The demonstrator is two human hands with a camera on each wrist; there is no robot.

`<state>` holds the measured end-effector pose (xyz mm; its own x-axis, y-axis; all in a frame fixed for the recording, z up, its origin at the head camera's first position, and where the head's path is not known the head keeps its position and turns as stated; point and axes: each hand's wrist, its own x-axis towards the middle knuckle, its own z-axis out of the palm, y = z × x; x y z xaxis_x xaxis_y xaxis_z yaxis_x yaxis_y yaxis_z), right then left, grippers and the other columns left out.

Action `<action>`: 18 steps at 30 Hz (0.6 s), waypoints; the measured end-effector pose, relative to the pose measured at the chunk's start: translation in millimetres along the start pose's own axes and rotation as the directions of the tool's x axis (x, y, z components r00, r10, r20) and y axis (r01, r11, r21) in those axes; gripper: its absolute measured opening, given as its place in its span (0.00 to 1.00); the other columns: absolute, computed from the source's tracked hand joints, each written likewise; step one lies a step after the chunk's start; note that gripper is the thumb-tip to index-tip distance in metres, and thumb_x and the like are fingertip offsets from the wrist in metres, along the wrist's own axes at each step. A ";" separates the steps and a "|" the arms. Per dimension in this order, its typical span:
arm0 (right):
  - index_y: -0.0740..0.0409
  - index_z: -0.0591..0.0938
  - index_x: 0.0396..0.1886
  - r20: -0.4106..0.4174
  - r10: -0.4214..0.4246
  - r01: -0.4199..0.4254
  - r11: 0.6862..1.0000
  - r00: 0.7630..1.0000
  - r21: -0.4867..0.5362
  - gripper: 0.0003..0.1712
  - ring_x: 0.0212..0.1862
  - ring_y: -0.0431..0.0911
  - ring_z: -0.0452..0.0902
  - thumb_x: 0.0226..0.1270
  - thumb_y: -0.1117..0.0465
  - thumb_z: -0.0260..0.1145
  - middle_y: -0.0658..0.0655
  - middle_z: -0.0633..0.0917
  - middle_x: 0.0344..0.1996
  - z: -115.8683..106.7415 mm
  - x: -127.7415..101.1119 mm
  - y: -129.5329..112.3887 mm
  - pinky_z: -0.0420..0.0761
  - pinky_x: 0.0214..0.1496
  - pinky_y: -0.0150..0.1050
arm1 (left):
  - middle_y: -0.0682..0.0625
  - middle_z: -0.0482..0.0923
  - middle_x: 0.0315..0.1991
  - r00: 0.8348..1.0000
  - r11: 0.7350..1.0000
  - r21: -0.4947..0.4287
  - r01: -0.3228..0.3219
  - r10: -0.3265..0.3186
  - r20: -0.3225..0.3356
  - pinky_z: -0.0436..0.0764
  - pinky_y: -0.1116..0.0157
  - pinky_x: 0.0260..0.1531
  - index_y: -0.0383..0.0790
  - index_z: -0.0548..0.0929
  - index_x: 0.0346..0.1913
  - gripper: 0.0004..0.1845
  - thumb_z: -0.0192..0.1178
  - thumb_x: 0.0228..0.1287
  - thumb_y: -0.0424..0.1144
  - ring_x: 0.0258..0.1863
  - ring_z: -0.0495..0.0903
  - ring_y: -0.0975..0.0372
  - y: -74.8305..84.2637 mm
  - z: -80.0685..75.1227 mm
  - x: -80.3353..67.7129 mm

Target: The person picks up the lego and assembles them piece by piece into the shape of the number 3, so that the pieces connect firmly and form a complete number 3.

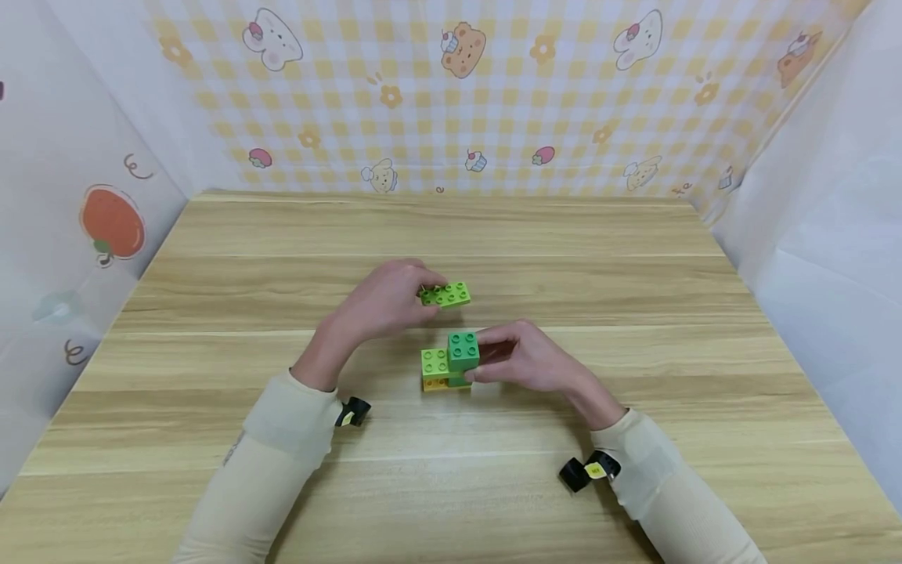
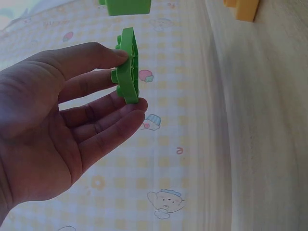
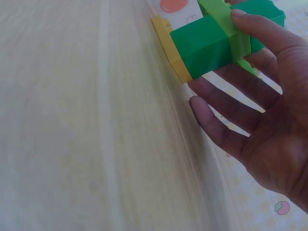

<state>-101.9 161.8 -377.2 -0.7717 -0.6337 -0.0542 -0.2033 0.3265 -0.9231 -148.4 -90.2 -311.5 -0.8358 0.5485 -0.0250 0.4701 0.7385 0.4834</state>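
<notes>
My left hand (image 1: 387, 300) pinches a thin lime-green building brick (image 1: 447, 294) with studs on top, held above the table behind the stack. In the left wrist view the same lime brick (image 2: 127, 67) stands edge-on between thumb and fingertips. Below it, my right hand (image 1: 530, 358) grips the right side of a small brick stack. A yellow-orange plate (image 3: 172, 50) forms its base, with a dark green block (image 3: 204, 45) on it. Over that lies a lime plate (image 1: 434, 363), topped by another dark green block (image 1: 463, 351). The right thumb presses the stack's upper part.
The stack stands on a wood-grain table (image 1: 451, 486). Behind rises a yellow checked cloth (image 1: 451, 102) with cartoon prints, and pale sheets (image 1: 831, 196) hang at both sides. Each wrist carries a small black camera (image 1: 354, 411).
</notes>
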 end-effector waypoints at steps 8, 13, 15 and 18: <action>0.58 0.90 0.55 0.000 -0.008 0.008 1.000 1.000 0.009 0.20 0.48 0.48 0.91 0.63 0.63 0.79 0.54 0.93 0.48 0.5 0.3 0.4 0.89 0.51 0.40 | 0.44 0.87 0.56 1.000 1.000 0.003 -0.009 0.009 0.004 0.77 0.58 0.47 0.39 0.86 0.65 0.23 0.69 0.67 0.38 0.46 0.79 0.55 3.1 -4.1 -4.8; 0.59 0.90 0.56 0.002 -0.007 0.007 1.000 1.000 0.009 0.21 0.48 0.49 0.91 0.63 0.62 0.79 0.56 0.93 0.48 0.0 0.4 -1.0 0.89 0.51 0.40 | 0.44 0.86 0.57 1.000 1.000 0.006 -0.017 0.017 0.005 0.78 0.58 0.47 0.40 0.86 0.65 0.23 0.70 0.67 0.39 0.45 0.79 0.55 5.7 -7.1 -7.1; 0.59 0.90 0.56 0.005 -0.006 0.006 1.000 1.000 0.010 0.21 0.48 0.49 0.91 0.63 0.62 0.79 0.56 0.93 0.48 -0.1 0.4 -1.3 0.89 0.51 0.40 | 0.44 0.86 0.57 1.000 1.000 0.006 -0.021 0.021 0.002 0.78 0.58 0.48 0.40 0.86 0.64 0.23 0.70 0.68 0.39 0.46 0.80 0.55 7.0 -8.6 -8.4; 0.59 0.90 0.56 0.010 -0.008 0.008 1.000 1.000 0.011 0.20 0.48 0.49 0.91 0.63 0.63 0.79 0.56 0.93 0.48 -0.2 0.6 -0.8 0.89 0.51 0.40 | 0.44 0.87 0.57 1.000 1.000 0.005 -0.030 0.030 -0.005 0.79 0.58 0.49 0.40 0.86 0.64 0.22 0.69 0.67 0.38 0.47 0.81 0.55 8.6 -10.9 -10.6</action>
<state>-102.3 161.3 -376.4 -0.7642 -0.6430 -0.0508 -0.2027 0.3141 -0.9275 -138.6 -93.9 -297.6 -0.8227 0.5684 -0.0063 0.4964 0.7238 0.4793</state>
